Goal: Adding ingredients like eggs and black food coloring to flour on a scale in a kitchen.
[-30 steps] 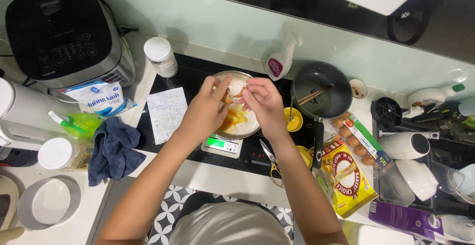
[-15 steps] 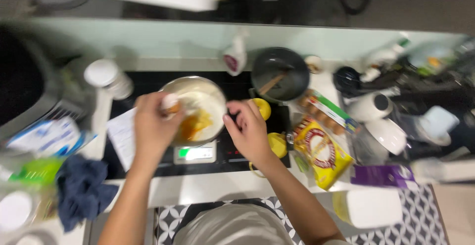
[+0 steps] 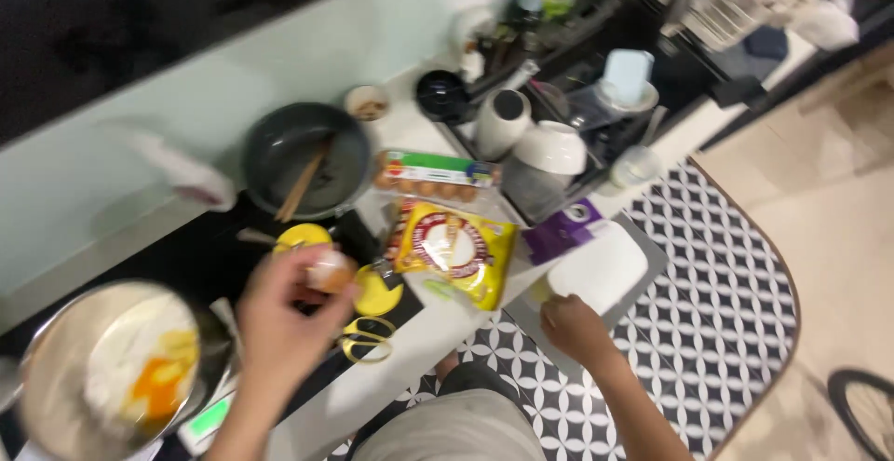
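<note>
head view: your left hand point(image 3: 284, 317) is closed around an eggshell point(image 3: 329, 270), held above the table point(image 3: 391, 377) just right of the metal bowl point(image 3: 56, 349), which holds flour and a yolk. your right hand point(image 3: 575, 327) hangs off the table's edge, fingers curled together, holding nothing you can see, near a white cutting board point(image 3: 598, 270). yellow-handled scissors point(image 3: 365, 338) lie just below the shell, with two yellow lids point(image 3: 376, 295) beside it. a dark pan point(image 3: 303, 155) with wooden chopsticks stands behind. to the right, a long egg carton point(image 3: 434, 174) with a green and white label lies above a yellow bag point(image 3: 452, 249) bearing a red and white round mark; a purple packet point(image 3: 559, 230) touches the board.
</note>
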